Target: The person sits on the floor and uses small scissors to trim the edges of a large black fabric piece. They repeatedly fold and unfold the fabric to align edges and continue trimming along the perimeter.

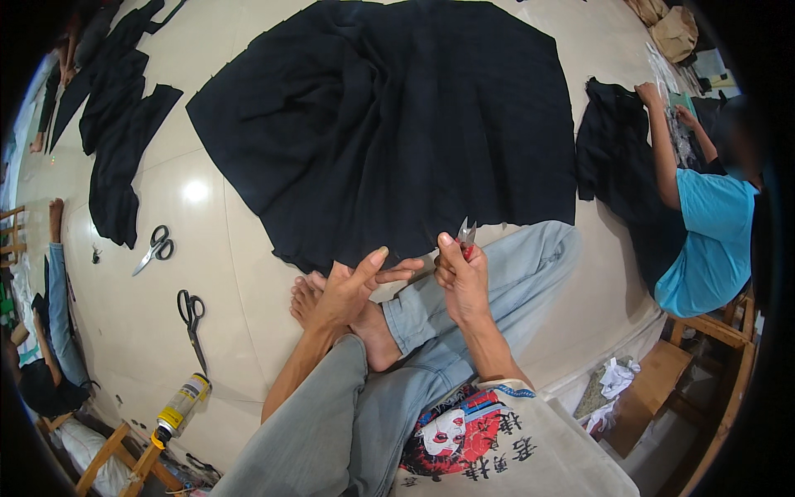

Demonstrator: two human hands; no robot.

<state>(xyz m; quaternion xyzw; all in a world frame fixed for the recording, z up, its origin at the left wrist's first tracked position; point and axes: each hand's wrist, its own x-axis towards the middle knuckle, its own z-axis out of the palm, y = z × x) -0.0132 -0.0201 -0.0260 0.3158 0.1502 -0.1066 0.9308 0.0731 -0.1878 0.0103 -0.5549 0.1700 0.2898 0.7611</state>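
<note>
A large spread of black fabric [414,116] covers the floor in front of me, over my bare feet and jeans. At its near edge my left hand [356,282] is open, with thumb raised and fingers stretched out sideways. To its right, my right hand [460,277] grips small red-handled thread snips [465,240], blades pointing up beside the fabric's edge. Two pairs of scissors [154,248] [190,319] and a yellow spray can [182,410] lie to my left.
A person in a light blue shirt [704,232] handles black cloth [613,149] at the right. Cut black pieces [116,166] lie upper left. Other people's limbs [60,306] show at the far left. Wooden frames [704,331] and cardboard [650,389] are at lower right.
</note>
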